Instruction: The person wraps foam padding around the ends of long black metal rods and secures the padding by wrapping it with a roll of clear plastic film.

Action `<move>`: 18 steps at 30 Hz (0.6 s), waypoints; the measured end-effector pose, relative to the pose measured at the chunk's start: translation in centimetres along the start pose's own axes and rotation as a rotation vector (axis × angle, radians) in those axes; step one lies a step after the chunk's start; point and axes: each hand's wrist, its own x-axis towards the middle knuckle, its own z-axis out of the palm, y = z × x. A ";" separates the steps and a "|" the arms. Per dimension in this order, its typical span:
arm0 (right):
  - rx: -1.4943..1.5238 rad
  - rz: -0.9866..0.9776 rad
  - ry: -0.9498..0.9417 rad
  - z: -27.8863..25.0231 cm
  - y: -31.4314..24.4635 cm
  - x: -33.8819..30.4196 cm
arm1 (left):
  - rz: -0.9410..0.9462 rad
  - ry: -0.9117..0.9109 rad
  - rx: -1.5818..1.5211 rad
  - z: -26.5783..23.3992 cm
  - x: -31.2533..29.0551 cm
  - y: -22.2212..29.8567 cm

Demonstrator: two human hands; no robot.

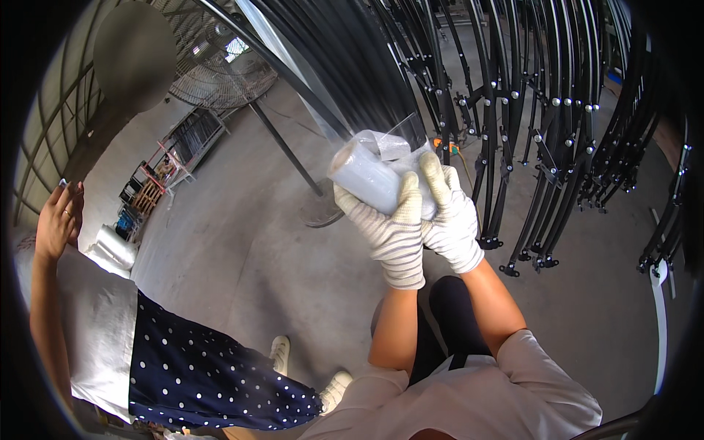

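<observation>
A roll of clear plastic film point(364, 178) is held up in front of me, its round end turned to the left. My left hand point(385, 235), in a striped white knit glove, is closed around the roll from below. In a matching glove, my right hand point(452, 224) is closed on the right part of the same film, thumb on top. Crumpled loose film point(392, 149) stands up from the far side of the roll. The two gloves touch at the heels. Just beyond the film is a bundle of long black tubes point(330, 66).
Black jointed metal frames point(557, 139) hang in rows at the right. A stand fan point(220, 81) stands at the far left, its round base point(321, 213) on the floor. Close on my left is another person point(213, 359) with raised hands. Racks point(194, 136) line the wall.
</observation>
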 end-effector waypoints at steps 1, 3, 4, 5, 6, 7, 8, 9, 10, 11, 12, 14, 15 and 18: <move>0.000 0.000 -0.013 -0.2 -0.3 0.2 | -0.035 -0.019 -0.024 -0.3 0.1 0.4; -0.039 0.011 -0.067 -0.5 -0.7 0.3 | -0.096 -0.048 -0.093 -0.9 0.4 0.9; -0.058 0.017 -0.094 -0.6 -0.9 0.3 | -0.136 -0.062 -0.116 -1.1 0.6 1.4; -0.061 0.011 -0.089 -0.6 -1.1 0.3 | -0.176 -0.076 -0.139 -1.3 0.7 1.8; -0.067 0.007 -0.082 -0.5 -1.2 0.3 | -0.174 -0.062 -0.159 -1.3 0.6 1.9; -0.072 0.002 -0.076 -0.4 -1.3 0.3 | -0.171 -0.047 -0.178 -1.3 0.5 2.0; -0.076 0.011 -0.076 -0.3 -1.5 0.3 | -0.168 -0.032 -0.197 -1.4 0.4 2.0; -0.081 0.020 -0.075 -0.1 -1.5 0.3 | -0.038 0.026 -0.069 -1.4 0.2 1.9; -0.085 0.030 -0.075 0.0 -1.6 0.3 | 0.092 0.085 0.059 -1.4 -0.1 1.7; -0.069 0.033 -0.062 0.1 -1.7 0.4 | 0.223 0.144 0.188 -1.4 -0.2 1.6; -0.057 0.036 -0.050 0.1 -1.8 0.5 | 0.209 0.208 0.142 -1.1 -0.1 1.7; -0.032 0.014 -0.030 -0.1 -1.4 0.4 | -0.140 0.054 -0.182 -2.1 1.0 2.2; -0.026 0.024 -0.035 -0.1 -1.7 0.4 | -0.305 -0.021 -0.337 -2.7 1.6 2.6; -0.023 0.043 -0.039 -0.2 -2.4 0.3 | -0.211 -0.048 -0.419 -3.3 1.8 2.0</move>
